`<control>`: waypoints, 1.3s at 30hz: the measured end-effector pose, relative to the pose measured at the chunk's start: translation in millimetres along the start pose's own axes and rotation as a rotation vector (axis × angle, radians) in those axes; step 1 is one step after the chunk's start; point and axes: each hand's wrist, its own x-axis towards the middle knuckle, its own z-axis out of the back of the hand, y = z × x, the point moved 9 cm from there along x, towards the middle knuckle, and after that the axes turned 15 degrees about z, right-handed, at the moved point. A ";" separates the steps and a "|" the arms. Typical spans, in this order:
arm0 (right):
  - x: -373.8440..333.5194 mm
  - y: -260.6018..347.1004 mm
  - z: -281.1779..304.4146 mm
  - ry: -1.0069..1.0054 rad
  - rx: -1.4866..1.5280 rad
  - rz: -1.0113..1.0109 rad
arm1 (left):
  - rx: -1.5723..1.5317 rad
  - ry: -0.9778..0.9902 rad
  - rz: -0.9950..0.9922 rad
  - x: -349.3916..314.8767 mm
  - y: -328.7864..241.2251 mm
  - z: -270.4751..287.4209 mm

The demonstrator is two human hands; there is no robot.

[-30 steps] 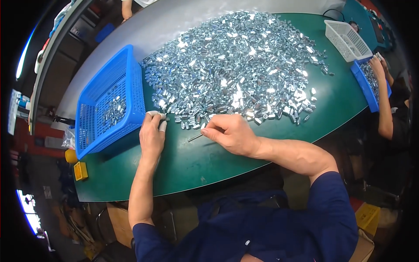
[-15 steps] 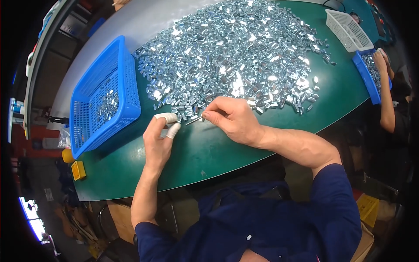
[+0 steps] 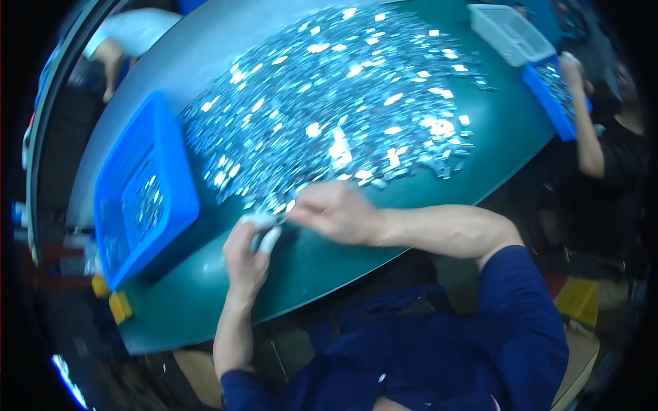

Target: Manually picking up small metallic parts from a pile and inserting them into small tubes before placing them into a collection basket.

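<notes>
My left hand (image 3: 245,264) is over the green table (image 3: 329,264), white covers on its thumb and forefinger. Those fingertips are bent toward each other; whatever they hold is too blurred to name. Close on its right, my right hand (image 3: 339,214) pinches a thin metal rod (image 3: 282,220), whose tip points at the left fingertips. Just beyond both hands spreads a big pile of small shiny metal pieces (image 3: 322,103), smeared by motion.
At the left stands a blue basket (image 3: 184,171) with some metal pieces inside. Yellow blocks (image 3: 120,307) sit by the table's left corner. At the far right are a white basket (image 3: 510,34), a blue tray (image 3: 548,103) and another person's arm (image 3: 588,140). Another person is at the far left.
The view has shifted and blurred. My right hand has come closer to my left, bringing the rod to the left fingertips. Another person has come into view at the far left.
</notes>
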 end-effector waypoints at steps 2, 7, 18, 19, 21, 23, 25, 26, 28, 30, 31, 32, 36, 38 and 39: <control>-4.3 -1.3 -7.0 0.042 -0.001 0.025 | -0.018 0.019 0.069 -3.1 -1.0 -3.8; -7.2 -4.3 -19.2 0.109 -0.008 0.031 | -0.036 0.054 0.008 -6.6 -6.1 -8.7; -6.0 1.5 -12.7 0.039 0.056 0.094 | -0.132 0.072 0.149 -8.1 7.9 -13.9; -8.2 -4.2 -20.4 0.142 0.005 0.034 | -0.132 0.072 0.137 -8.4 7.5 -14.1; -9.4 -8.8 -23.5 0.236 -0.056 -0.027 | -0.111 0.064 0.106 -9.3 4.2 -14.9; -10.0 -10.9 -25.7 0.300 -0.055 -0.075 | -0.115 0.066 0.093 -8.9 3.2 -15.2; -7.3 -3.5 -19.5 0.196 0.045 -0.072 | -0.092 0.055 0.094 -8.6 8.5 -14.3; -6.4 -0.2 -13.0 0.099 0.149 -0.068 | -0.092 0.056 0.087 -9.2 7.0 -14.3; -6.7 -1.7 -13.1 0.053 0.144 -0.013 | -0.114 0.047 0.085 -9.5 3.6 -13.0; -5.1 4.4 -9.1 0.012 0.145 0.042 | -0.097 0.053 0.077 -10.7 0.3 -11.4; -6.5 3.6 -8.5 0.020 0.112 0.020 | -0.081 0.060 0.072 -11.4 -1.3 -10.9; -5.1 1.9 -4.7 0.027 0.075 0.005 | -0.083 0.056 0.065 -10.9 -1.2 -8.6; -6.2 9.2 4.1 -0.054 0.006 0.039 | 0.000 -0.001 0.033 -14.5 -7.7 11.9; -4.7 4.3 6.8 -0.098 0.092 0.001 | 0.093 -0.085 0.034 -17.6 -5.9 33.2; -3.8 4.5 2.9 -0.086 0.120 0.001 | 0.080 -0.127 0.021 -20.2 -5.9 47.8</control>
